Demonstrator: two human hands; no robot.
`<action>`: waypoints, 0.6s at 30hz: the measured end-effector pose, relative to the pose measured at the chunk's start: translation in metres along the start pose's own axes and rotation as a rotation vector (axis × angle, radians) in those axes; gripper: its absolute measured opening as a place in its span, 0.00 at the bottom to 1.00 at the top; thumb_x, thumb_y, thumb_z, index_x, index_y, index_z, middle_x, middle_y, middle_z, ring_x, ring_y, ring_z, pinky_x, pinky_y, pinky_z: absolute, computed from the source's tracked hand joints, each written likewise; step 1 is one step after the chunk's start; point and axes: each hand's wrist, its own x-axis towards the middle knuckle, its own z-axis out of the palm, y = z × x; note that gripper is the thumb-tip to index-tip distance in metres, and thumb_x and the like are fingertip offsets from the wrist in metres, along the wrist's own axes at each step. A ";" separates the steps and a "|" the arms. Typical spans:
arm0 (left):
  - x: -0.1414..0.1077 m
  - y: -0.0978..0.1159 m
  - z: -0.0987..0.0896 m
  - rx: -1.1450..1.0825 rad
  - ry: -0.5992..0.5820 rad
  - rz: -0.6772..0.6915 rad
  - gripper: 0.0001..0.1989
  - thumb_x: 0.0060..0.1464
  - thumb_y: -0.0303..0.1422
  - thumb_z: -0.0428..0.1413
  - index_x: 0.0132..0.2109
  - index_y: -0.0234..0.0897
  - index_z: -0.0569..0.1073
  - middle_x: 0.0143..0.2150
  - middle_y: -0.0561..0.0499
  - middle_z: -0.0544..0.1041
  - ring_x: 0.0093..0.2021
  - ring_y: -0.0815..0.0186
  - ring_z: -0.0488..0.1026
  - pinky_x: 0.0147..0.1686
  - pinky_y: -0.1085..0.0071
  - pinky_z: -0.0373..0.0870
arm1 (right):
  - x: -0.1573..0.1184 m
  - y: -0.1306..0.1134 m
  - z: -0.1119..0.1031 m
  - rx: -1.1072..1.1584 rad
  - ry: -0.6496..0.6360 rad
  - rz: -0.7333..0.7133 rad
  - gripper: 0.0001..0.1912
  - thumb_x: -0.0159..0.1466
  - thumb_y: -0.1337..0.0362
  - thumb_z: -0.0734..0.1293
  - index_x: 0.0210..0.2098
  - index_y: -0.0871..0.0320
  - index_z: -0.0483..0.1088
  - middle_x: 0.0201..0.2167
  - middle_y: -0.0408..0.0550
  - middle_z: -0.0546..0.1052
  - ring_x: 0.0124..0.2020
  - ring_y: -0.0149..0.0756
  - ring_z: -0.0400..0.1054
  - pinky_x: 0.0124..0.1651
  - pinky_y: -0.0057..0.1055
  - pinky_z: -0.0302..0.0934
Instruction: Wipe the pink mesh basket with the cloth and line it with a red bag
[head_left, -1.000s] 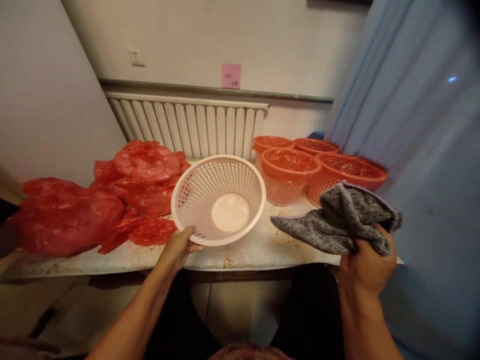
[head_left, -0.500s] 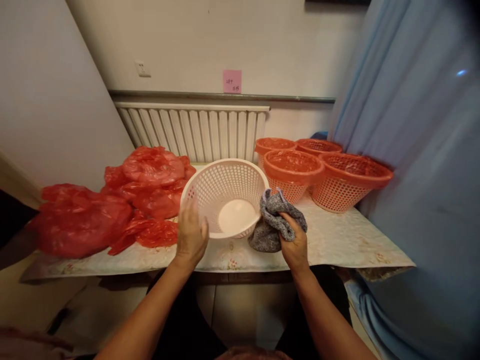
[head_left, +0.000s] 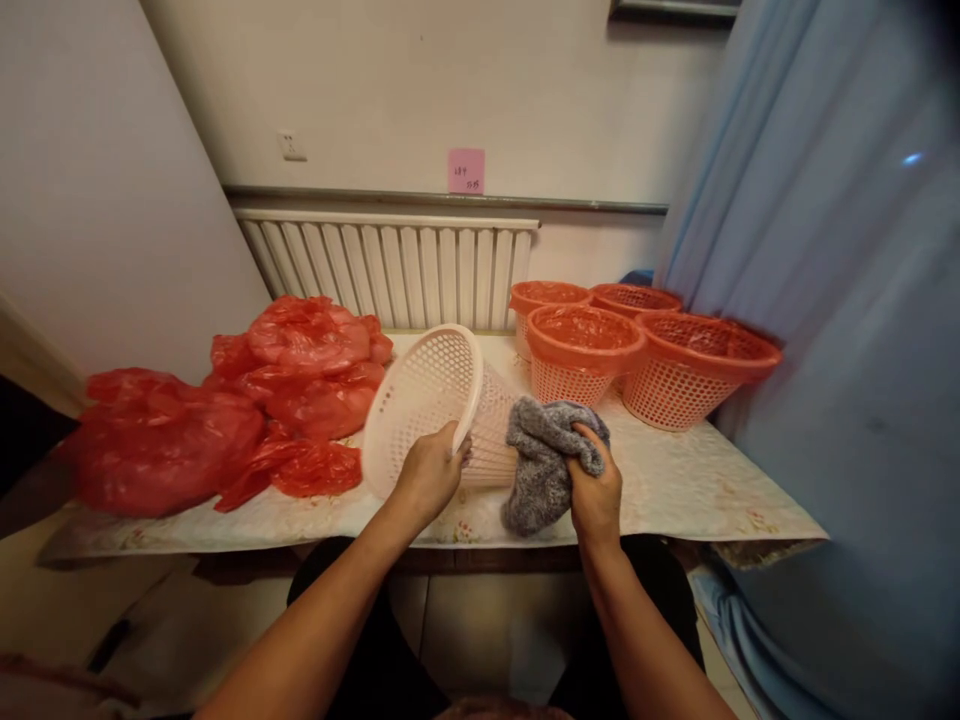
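A white perforated plastic basket (head_left: 427, 375) lies tipped on its side in front of me, its mouth turned to the left. My left hand (head_left: 431, 470) grips the near part of its rim, thumb on the outside and fingers partly hidden. In my right hand (head_left: 598, 490) is a bunched grey cloth (head_left: 544, 460), which hangs at the basket's base end and covers part of it. Whether the cloth presses on the basket I cannot tell.
Several white baskets lined with red bags (head_left: 585, 340) stand at the back right. Red plastic bags (head_left: 172, 435) lie heaped on the left. The table has a pale floral cover (head_left: 720, 490). A radiator (head_left: 390, 265) runs behind, and a blue curtain (head_left: 847, 400) hangs on the right.
The basket has gone from facing up to lying on its side, mouth leftward. My left hand has moved right and closed on its rim. The cloth hangs slightly lower in my right hand.
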 end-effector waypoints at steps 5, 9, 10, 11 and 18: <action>-0.010 0.002 0.031 -0.580 0.077 -0.250 0.12 0.54 0.41 0.52 0.37 0.35 0.71 0.31 0.50 0.76 0.31 0.63 0.75 0.33 0.70 0.70 | -0.003 -0.003 0.005 -0.098 0.057 -0.188 0.21 0.62 0.60 0.65 0.53 0.59 0.69 0.53 0.54 0.73 0.57 0.43 0.65 0.63 0.45 0.55; -0.017 -0.006 0.058 -0.785 0.058 -0.349 0.18 0.49 0.40 0.54 0.43 0.32 0.72 0.37 0.47 0.79 0.37 0.61 0.75 0.39 0.67 0.71 | -0.014 0.019 0.011 -0.351 -0.178 -0.377 0.20 0.62 0.57 0.65 0.51 0.60 0.71 0.47 0.56 0.76 0.51 0.47 0.69 0.57 0.47 0.60; -0.018 -0.009 0.063 -0.802 0.043 -0.355 0.19 0.49 0.39 0.54 0.45 0.32 0.73 0.40 0.46 0.79 0.40 0.60 0.75 0.41 0.66 0.71 | -0.017 0.025 0.012 -0.409 -0.225 -0.416 0.19 0.63 0.57 0.65 0.50 0.60 0.72 0.45 0.56 0.77 0.49 0.48 0.69 0.56 0.47 0.61; -0.020 -0.012 0.067 -0.799 0.030 -0.352 0.20 0.49 0.39 0.54 0.46 0.32 0.73 0.42 0.45 0.79 0.42 0.58 0.75 0.44 0.64 0.71 | -0.020 0.030 0.013 -0.449 -0.253 -0.448 0.19 0.63 0.57 0.64 0.49 0.60 0.72 0.44 0.56 0.77 0.48 0.48 0.70 0.54 0.47 0.62; -0.025 -0.024 0.075 -0.687 0.004 -0.303 0.19 0.51 0.41 0.54 0.43 0.31 0.74 0.41 0.44 0.79 0.44 0.56 0.75 0.47 0.63 0.70 | -0.036 0.011 0.031 -0.337 -0.343 -0.441 0.14 0.65 0.63 0.60 0.46 0.57 0.73 0.44 0.52 0.77 0.47 0.44 0.69 0.51 0.40 0.63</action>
